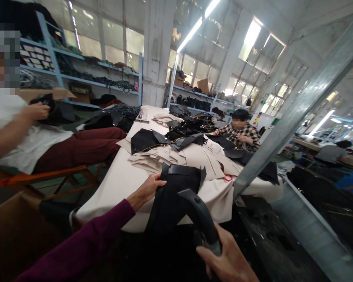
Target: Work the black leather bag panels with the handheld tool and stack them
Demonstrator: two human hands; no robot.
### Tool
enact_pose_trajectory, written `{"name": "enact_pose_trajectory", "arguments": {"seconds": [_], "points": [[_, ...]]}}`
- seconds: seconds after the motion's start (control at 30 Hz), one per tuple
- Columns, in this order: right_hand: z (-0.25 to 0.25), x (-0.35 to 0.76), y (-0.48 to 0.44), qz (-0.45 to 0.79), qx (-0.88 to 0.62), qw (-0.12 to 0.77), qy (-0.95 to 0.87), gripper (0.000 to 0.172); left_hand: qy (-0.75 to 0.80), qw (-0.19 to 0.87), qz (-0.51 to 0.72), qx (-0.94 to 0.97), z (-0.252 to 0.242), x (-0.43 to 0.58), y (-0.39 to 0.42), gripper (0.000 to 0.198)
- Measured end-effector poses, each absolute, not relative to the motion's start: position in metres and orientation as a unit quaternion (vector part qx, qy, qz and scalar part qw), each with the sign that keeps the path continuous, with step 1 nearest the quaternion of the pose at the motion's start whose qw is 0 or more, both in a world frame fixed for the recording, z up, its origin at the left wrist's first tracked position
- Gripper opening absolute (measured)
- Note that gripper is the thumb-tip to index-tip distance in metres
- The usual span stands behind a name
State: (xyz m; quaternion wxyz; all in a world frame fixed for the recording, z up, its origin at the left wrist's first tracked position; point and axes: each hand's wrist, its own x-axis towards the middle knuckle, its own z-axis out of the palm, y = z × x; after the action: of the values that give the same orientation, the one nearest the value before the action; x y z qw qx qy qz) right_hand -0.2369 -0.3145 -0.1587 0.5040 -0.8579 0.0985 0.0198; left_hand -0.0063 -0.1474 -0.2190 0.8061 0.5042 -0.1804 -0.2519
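In the head view, my left hand (148,190) pinches the left edge of a black fabric piece (173,199) with a smooth band across its top. The piece lies over the near edge of the cloth-covered table and hangs down toward me. My right hand (223,254) is closed around the lower end of a curved, glossy black piece (201,211). Its exact kind is unclear. The far end arches over the fabric's right side; whether it touches the fabric I cannot tell.
Pale cut sheets (155,158) and black pieces with gold zippers (167,139) cover the white table cloth (114,196). A slanted metal post (282,125) rises at right, beside a metal-sided bin (308,211). Two people sit nearby, one left, one across, both handling black pieces.
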Motion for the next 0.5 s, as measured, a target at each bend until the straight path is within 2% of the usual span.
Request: {"name": "enact_pose_trajectory", "arguments": {"seconds": [0.13, 0.5], "points": [[-0.158, -0.213, -0.299, 0.01, -0.848, 0.527, 0.051, 0.013, -0.205, 0.813, -0.242, 0.489, -0.217, -0.038, -0.145, 0.034], [-0.135, -0.176, -0.284, -0.057, -0.877, 0.474, 0.041, 0.018, -0.204, 0.822, -0.253, 0.468, -0.221, -0.073, -0.141, 0.03]]}}
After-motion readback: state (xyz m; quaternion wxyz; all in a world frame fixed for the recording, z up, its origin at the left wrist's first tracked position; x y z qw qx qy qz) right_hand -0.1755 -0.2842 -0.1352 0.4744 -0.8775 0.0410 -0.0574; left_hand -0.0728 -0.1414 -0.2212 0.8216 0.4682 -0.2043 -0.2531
